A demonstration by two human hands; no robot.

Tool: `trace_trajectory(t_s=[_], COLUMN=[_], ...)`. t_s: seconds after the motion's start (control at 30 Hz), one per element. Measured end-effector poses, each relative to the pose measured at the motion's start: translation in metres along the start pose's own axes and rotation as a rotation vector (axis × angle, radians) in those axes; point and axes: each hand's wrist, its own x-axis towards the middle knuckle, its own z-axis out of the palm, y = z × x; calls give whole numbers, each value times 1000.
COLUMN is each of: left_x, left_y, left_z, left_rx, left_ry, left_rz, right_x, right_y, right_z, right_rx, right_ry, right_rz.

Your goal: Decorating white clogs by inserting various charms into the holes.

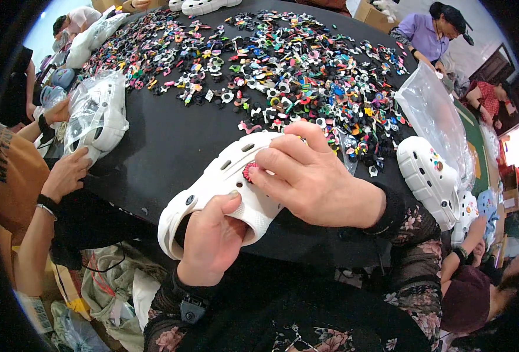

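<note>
Pressing a charm into a white clog

Head view: the left hand (209,240) has its grip closed around the heel end of the white clog (227,188), thumb on top. Just beyond that thumb, the right hand (312,176) pinches a red charm (250,171) against a vent hole. Past both grips, loose charms (283,70) cover the black desk (171,141). If the pinch tilts, the charm could pop out and drop

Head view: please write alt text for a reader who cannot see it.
The person's left hand grips a white perforated foam clog by its opening while the right hand presses a small red round charm onto its top. Behind lies a black table strewn with a heap of colourful small charms, with co-workers around it.
</note>
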Motion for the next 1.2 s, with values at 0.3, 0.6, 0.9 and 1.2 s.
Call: trace_trajectory(t_s=[0.3, 0.6, 0.9, 1.2], left_x=[0, -6, 6, 17], left_y=[-3, -10, -3, 33], left_z=[-2, 9, 4, -9], left_rx=[86, 258, 272, 60], left_ry=[64, 176, 103, -11], left_rz=[28, 92, 157, 148], right_x=[-5, -7, -3, -36], right_y=[-5, -6, 6, 34], right_z=[-1, -5, -3, -24], right_rx=[39, 76, 140, 451], right_ry=[-149, -256, -204, 159], right_rz=[39, 48, 96, 562])
